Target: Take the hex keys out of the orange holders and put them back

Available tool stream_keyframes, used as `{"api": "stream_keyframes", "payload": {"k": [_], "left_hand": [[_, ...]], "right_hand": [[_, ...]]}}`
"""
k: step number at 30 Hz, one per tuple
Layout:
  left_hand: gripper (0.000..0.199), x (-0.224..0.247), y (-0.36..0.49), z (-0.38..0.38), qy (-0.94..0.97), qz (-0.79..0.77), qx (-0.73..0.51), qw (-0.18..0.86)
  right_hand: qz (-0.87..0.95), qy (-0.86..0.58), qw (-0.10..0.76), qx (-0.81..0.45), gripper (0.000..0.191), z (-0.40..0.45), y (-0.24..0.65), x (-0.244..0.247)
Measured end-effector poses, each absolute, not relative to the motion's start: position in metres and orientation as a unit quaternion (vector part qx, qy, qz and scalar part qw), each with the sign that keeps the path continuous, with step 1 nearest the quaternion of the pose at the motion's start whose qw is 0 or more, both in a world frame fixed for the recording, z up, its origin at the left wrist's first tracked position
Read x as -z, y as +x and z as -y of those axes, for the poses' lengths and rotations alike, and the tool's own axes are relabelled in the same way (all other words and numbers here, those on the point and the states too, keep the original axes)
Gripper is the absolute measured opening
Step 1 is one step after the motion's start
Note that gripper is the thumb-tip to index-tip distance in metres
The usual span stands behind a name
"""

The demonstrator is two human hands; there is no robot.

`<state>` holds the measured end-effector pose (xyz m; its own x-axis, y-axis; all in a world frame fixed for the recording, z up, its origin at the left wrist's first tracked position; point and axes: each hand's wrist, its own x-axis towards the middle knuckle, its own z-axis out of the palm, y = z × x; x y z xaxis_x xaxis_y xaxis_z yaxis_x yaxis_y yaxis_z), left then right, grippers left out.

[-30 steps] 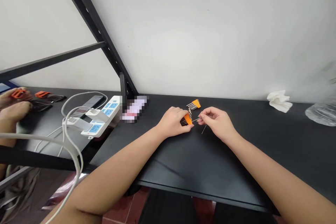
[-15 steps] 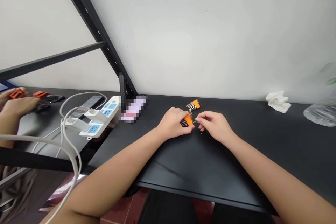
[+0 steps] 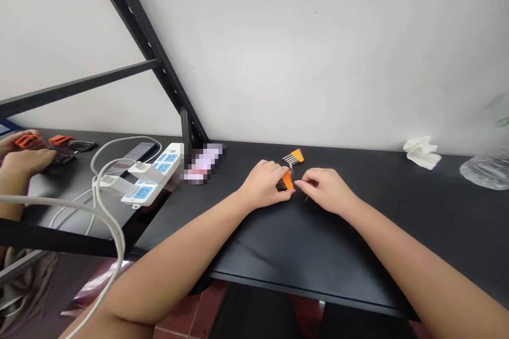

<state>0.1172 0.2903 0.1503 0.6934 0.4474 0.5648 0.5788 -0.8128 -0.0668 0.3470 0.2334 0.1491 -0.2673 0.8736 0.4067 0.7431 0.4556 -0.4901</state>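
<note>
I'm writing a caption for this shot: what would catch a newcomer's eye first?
The two hands meeting mid-table: the left hand grips an orange hex key holder, and the right hand pinches a thin key at it. A second orange set lies just behind, and a white power strip sits at left.

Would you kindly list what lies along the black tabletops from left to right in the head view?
A co-worker's hand → white power strip → left hand → orange hex key holder it grips → right hand → crumpled tissue → clear plastic bag.
</note>
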Motion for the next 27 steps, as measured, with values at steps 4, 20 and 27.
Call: {"api": "stream_keyframes", "payload": {"k": [4,20,27], "left_hand": [[0.039,-0.151,0.11,-0.297,-0.91,0.317,0.255,0.083],[0.098,-0.152,0.111,-0.291,-0.9,0.317,0.296,-0.052],[0.079,-0.153,0.112,-0.291,-0.926,0.28,0.254,-0.025]], "right_hand": [[0.842,-0.493,0.217,-0.04,0.024,-0.229,0.383,-0.152],[0.825,-0.553,0.103,-0.054,0.01,-0.214,0.348,-0.16],[0.798,-0.503,0.24,-0.229,0.005,-0.219,0.346,-0.157]]}}
